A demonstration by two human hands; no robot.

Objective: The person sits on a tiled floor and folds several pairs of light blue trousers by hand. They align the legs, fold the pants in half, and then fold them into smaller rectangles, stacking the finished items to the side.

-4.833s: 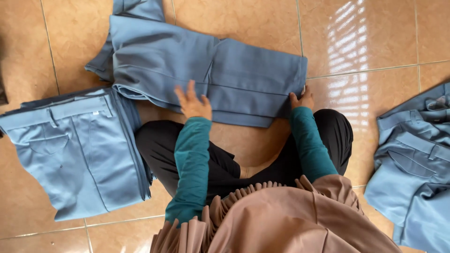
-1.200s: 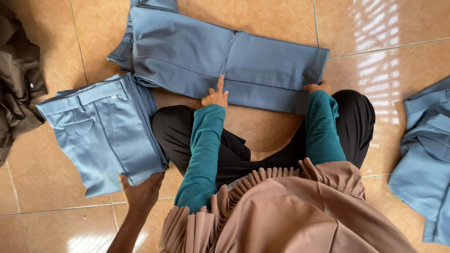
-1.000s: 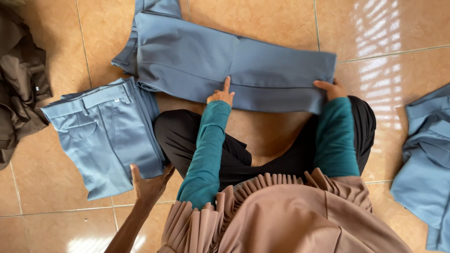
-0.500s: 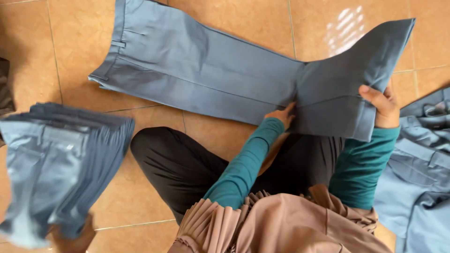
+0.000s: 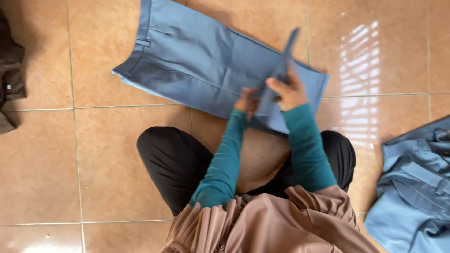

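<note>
A pair of blue-grey trousers (image 5: 197,65) lies flat on the tan floor tiles in front of my crossed legs, waistband at the upper left. My right hand (image 5: 289,90) grips the leg end of the trousers and holds it upright, folded over toward the waistband. My left hand (image 5: 247,100) presses on the cloth at the fold line, just left of the right hand. Both arms wear teal sleeves.
A heap of blue-grey garments (image 5: 415,187) lies at the right edge. Dark brown cloth (image 5: 10,79) sits at the left edge. Bright window glare (image 5: 363,61) falls on the tiles at upper right. My black-trousered knees (image 5: 173,159) spread across the middle.
The view shifted, so the folded stack at the left left the picture, as did another person's hand near it. My right hand has lifted the trouser legs and swung them leftward over the fold.
</note>
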